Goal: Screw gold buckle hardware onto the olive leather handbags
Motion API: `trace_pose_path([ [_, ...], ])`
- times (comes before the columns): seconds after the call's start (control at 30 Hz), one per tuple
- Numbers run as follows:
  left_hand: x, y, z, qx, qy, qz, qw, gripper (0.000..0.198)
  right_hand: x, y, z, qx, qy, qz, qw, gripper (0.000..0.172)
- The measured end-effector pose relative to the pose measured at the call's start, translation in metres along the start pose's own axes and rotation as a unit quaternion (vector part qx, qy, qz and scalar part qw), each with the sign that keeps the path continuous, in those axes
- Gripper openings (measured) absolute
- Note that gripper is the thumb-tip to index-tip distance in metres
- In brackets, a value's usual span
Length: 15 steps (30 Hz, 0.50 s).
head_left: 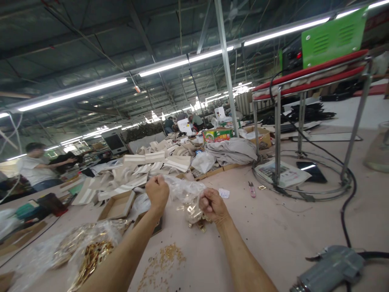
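Stretched between my two fists is a clear plastic bag (185, 188) with shiny gold metal pieces in its lower part. My left hand (157, 192) is closed on the bag's left end. My right hand (213, 205) grips its right side, lower down. Gold metal buckles (200, 225) show beneath the bag, close to my right hand; whether they are inside it or on the table I cannot tell. Nearer to me, tiny gold parts (170, 255) lie scattered on the table. Plastic bags of gold hardware (94, 255) rest left of my left forearm.
Beige fabric strips (146, 162) are heaped behind an open cardboard box (117, 205). Pink-handled snips (252, 190) lie to the right. A metal stool (277, 138) carries a green machine (334, 38). A grey power tool (332, 267) with a cable sits front right. Another person (39, 168) works at far left.
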<state>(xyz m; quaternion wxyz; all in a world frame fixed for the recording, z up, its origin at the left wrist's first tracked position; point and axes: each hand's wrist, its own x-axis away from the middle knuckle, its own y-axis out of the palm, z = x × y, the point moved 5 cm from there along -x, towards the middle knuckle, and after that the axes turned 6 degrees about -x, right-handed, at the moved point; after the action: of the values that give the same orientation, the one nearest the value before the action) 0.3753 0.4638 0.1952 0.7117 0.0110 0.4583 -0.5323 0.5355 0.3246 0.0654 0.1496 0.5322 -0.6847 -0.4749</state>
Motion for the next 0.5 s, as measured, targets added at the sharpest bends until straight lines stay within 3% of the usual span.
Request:
trace_pose_path([
  [0.2,-0.001,-0.009,-0.002,0.034,-0.006,0.038,0.999,0.029,0.0,0.005,-0.002,-0.004,0.002,-0.004,1.0,0.039],
  [0.37,0.012,-0.017,0.007,0.06,0.012,0.022,0.998,0.028,-0.001,0.003,-0.001,-0.019,0.008,-0.006,1.0,0.035],
  [0.43,0.028,-0.024,0.019,0.091,0.052,-0.003,0.994,0.03,-0.001,0.004,-0.001,-0.025,0.008,-0.015,1.0,0.037],
  [0.5,0.049,-0.026,0.034,0.126,0.129,-0.082,0.98,0.04,0.0,0.005,0.001,-0.022,0.009,-0.023,0.999,0.038],
])
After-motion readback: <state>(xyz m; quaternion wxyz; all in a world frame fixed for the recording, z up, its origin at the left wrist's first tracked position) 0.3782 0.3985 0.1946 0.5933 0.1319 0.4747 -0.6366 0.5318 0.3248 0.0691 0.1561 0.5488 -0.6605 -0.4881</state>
